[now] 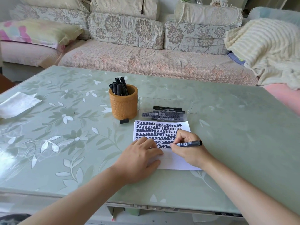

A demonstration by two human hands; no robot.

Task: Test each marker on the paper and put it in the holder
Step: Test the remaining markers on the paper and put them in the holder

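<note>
On the bench (227, 127), close to its near edge, the paper (175, 164) lies square to the person, most of it filled with rows of one bold black character. The left hand (139, 159) lies flat on the sheet's left side, its grip apart and holding nothing; pressing there likely keeps the paper from sliding under the pen strokes. The right hand (186, 153) has its grip clamped on the marker (189, 143), pinched low on the barrel as for writing, with the barrel slanting up to the right. The tip touches the paper at the end of the lowest written row, so the step in hand looks like the test itself.

The cap (124, 121) lies on the bench just beside the holder's foot and near the sheet's far left corner, handy for the left hand once the test is done. The holder (124, 106) stands just beyond the paper to the left, with several upright markers (119, 88) in it, caps up, presumably tested. Right beside it, the clear tray (192, 105) keeps the tray markers (165, 113) lying flat, probably waiting their turn. Both sit within easy reach of the sheet, which shortens each pass.

By this count the task is partway through, and only a strip of blank paper remains at the bottom.
</note>
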